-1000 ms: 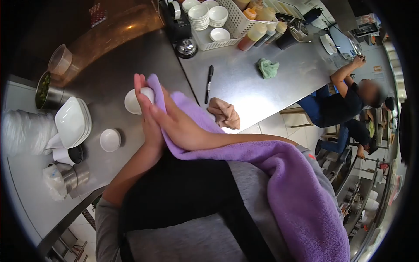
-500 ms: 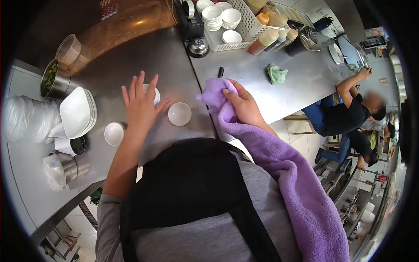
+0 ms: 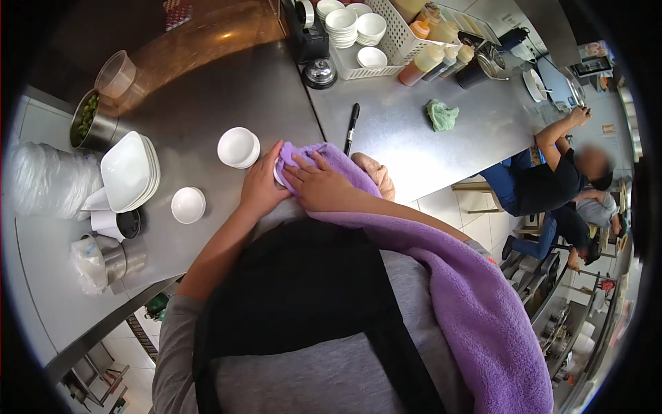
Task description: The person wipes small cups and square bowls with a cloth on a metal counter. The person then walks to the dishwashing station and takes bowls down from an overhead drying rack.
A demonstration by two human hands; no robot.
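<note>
My left hand [image 3: 264,185] is closed on the side of a small white bowl [image 3: 278,175], which is mostly hidden by fingers and cloth. Over that bowl, my right hand [image 3: 321,185] presses a purple towel [image 3: 338,162] with its fingers spread on the fabric. The towel's long end runs along my right forearm and down my side. Just beyond my left hand stands a short stack of white bowls [image 3: 238,147]. One more small bowl [image 3: 188,205] rests on the steel counter [image 3: 207,103] to the left.
Square white plates [image 3: 129,172] and a metal pot [image 3: 93,124] are at left. A marker [image 3: 352,127], brown cloth [image 3: 376,174] and green cloth [image 3: 441,115] lie at right. Behind are a bell [image 3: 320,73], basket [image 3: 365,71] and sauce bottles [image 3: 421,63]. People [image 3: 552,169] are at far right.
My left hand has moved right from the stacked bowls and taken hold of the single bowl. My right hand has brought the towel left onto it.
</note>
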